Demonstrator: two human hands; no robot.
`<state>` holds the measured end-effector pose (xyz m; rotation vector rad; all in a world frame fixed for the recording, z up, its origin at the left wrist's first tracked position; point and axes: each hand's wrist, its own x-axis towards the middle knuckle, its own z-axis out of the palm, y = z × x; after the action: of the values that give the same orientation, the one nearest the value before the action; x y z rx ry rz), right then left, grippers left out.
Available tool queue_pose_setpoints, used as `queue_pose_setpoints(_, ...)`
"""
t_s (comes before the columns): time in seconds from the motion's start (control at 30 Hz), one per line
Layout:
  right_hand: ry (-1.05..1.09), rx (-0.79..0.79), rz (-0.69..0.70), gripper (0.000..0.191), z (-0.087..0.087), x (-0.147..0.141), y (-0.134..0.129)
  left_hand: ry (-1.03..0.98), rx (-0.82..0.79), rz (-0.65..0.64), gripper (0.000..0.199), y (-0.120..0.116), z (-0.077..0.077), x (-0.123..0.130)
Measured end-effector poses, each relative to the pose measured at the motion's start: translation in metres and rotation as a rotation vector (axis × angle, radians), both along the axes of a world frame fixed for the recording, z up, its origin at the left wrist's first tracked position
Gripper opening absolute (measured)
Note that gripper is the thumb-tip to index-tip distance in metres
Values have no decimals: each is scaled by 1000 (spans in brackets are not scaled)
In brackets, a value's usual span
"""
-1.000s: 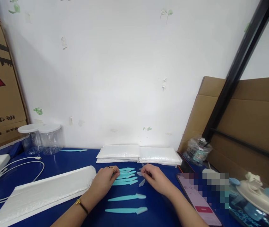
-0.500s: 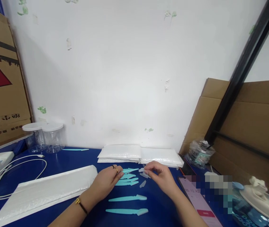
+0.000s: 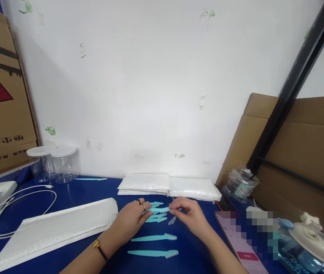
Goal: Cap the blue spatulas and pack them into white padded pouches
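My left hand grips the handle of a turquoise eyebrow razor, held level with its blade end pointing right. At that blade end, the fingers of my right hand are pinched on a small clear blade cap, mostly hidden by the fingertips. More turquoise razors lie beneath and behind the held one. Closer to me, two razors, a farther one and a nearer one, rest side by side. A loose translucent cap lies just left of my right hand.
White padded mailers are stacked against the wall; another mailer lies left. Lidded clear jars, a single razor and a white cable are farther left. A phone and a blue-and-cream bottle stand right.
My left hand has raised a razor from the group. My right hand has come left with the cap, to meet the razor's blade end.
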<state>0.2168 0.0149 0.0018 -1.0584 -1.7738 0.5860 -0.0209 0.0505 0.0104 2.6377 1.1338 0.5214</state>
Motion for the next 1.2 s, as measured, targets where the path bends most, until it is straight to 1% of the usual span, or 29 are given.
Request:
queue_pose_setpoints(0.13,-13,-51,39,12,3,-2,-4,3,-64,-14,27,-6,-1,2)
queue_pose_setpoints(0.23,-95,-150,100,14,9,7,-6,6,-136,-49,27,-13,-1,2)
queue_pose_setpoints(0.27,-135,-173,101,14,10,11,-6,18,-157,-60,26,-16,-1,1)
queue_pose_setpoints(0.33,-237,-189,55,12,10,19,-4,48,-188,-69,22,-21,-3,1)
queue_pose_setpoints(0.4,-355,-181,-6,10,6,24,-1,65,-200,-67,15,-24,-4,0)
queue_pose_setpoints(0.47,-457,-190,-21,12,0,26,2,71,-188,-71,14,-23,-6,0)
queue_pose_setpoints(0.57,-537,-205,-8,18,-8,25,5,89,-118,-40,15,-16,-7,0)
queue_pose_setpoints(0.67,-553,-203,3,11,-12,23,5,117,-56,38,14,-4,-8,-2)
queue_pose_setpoints(0.73,-552,-199,7,9,-12,23,6,136,-45,61,12,2,-9,-3)
queue_pose_setpoints(0.83,-560,-189,5,9,-11,23,6,161,-39,39,9,7,-9,-5)
queue_pose_setpoints(0.93,-575,-176,5,8,-11,23,5,179,-4,14,9,7,-10,-5)
queue_pose_setpoints(1.07,-596,-146,-1,11,-11,21,4,214,55,-7,18,7,-10,-4)
queue_pose_setpoints(1.2,-621,-106,-28,14,-11,20,4,234,82,7,24,7,-10,-3)
